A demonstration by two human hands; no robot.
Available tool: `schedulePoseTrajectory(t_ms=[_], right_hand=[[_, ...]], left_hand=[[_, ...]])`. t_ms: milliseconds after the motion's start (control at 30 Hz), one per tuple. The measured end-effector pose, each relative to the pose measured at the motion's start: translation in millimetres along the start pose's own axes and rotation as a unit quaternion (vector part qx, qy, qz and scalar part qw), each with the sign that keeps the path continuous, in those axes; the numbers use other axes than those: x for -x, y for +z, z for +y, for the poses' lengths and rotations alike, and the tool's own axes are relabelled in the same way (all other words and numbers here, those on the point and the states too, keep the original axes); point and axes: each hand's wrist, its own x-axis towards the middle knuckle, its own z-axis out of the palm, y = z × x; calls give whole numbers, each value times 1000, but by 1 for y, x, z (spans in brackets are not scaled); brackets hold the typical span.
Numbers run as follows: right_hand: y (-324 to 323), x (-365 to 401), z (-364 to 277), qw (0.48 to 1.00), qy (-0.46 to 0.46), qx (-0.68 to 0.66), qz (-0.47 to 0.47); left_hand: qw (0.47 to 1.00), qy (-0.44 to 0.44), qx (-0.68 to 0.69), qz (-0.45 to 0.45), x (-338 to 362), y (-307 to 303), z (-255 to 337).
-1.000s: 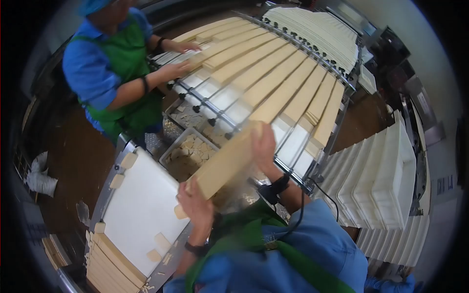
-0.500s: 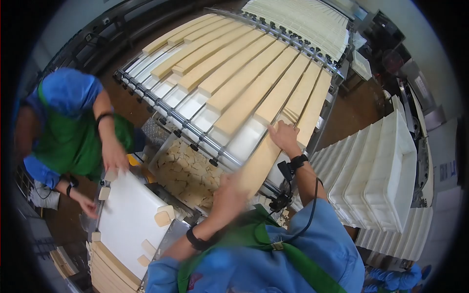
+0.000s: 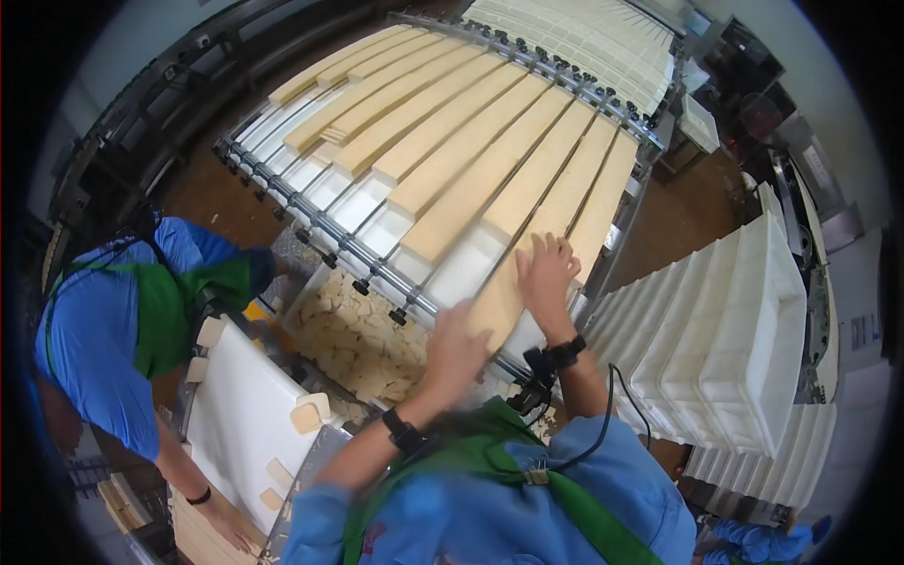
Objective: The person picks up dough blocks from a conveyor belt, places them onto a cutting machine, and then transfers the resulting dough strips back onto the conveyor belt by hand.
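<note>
My left hand (image 3: pixel 459 344) grips the near end of a long pale-yellow bar (image 3: pixel 499 309), its thumb on top. The material of this bar cannot be made out. Farther up, my right hand (image 3: pixel 546 281) lies over the bar with fingers spread and slightly bent. The bar's near end reaches past the front metal rail (image 3: pixel 414 303) of a white slatted rack; the rest lies in a lane. Several similar bars (image 3: pixel 471 184) lie side by side in the other lanes.
A bin of pale broken pieces (image 3: pixel 353 330) stands below the rail. At left, a co-worker (image 3: pixel 108 330) reaches over bars beside a white board (image 3: pixel 240 405). White stacked trays (image 3: pixel 716 339) stand at right; a black device (image 3: pixel 537 372) hangs near my right wrist.
The bar has slid up into its lane, my left hand moving forward and right with it. My right hand's fingers have spread. The co-worker has bent down toward the lower-left bars.
</note>
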Motion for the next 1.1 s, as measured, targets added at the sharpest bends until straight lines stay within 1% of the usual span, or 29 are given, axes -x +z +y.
schedulePoseTrajectory(t_ms=[67,100,167,200,267,333,400,433,467,500,533,567,600,667,700,733,767,800,833,867,933,967,1033,1067,1100], right_hand=[[-14,17,-3,995,-44,-85,-41],[-18,29,-4,995,-43,-85,-40],[-23,53,-6,960,-108,-242,-89],[-31,61,-12,960,-107,-243,-89],[-56,70,-24,901,-168,-352,-189],[-57,76,-25,908,-180,-332,-182],[-55,82,-26,913,-194,-314,-174],[-50,85,-27,921,-215,-292,-143],[-45,87,-27,927,-236,-269,-110],[-41,87,-26,927,-239,-270,-106],[-38,87,-24,919,-312,-226,-81],[-35,89,-22,904,-383,-179,-56],[-32,89,-21,904,-385,-178,-51],[-27,91,-23,913,-351,-206,-7],[-30,89,-24,913,-353,-203,0],[-35,88,-25,915,-341,-216,-13],[-40,89,-26,916,-327,-230,-28],[-36,89,-25,913,-324,-249,-2],[-35,88,-25,913,-325,-246,4],[-34,88,-24,913,-324,-246,8],[-33,89,-24,915,-320,-244,7],[-33,90,-24,915,-321,-243,11],[-30,89,-23,912,-321,-257,18],[-29,90,-22,911,-323,-257,22],[-29,90,-22,910,-320,-262,17]], left_hand=[[1000,-13,3,-1,-2,3,0],[1000,-29,5,-1,-3,3,0],[999,-34,18,-14,-3,2,-4],[998,-41,30,-26,-1,2,-6],[997,-47,40,-37,1,-5,1],[996,-52,49,-47,4,-10,1],[998,16,38,-45,7,-15,-7],[998,16,36,-42,8,-14,-15],[998,49,43,-18,11,-11,-26],[995,83,50,7,13,-9,-37],[995,86,48,9,17,-9,-47],[993,41,99,49,25,-10,-57],[985,-4,150,88,31,-13,-68],[976,-6,94,195,39,-26,-88],[971,-40,90,217,43,-32,-103],[965,-73,86,238,46,-38,-120],[963,-104,73,236,50,-42,-138],[966,-131,33,220,54,-46,-164],[966,-158,-9,204,58,-49,-183],[967,-153,-7,206,64,-51,-186],[947,-259,-118,150,80,-54,-192],[947,-257,-118,152,90,-58,-198],[954,-211,-180,117,110,-65,-212],[954,-209,-179,121,120,-66,-217],[956,-186,-198,109,129,-69,-215]])
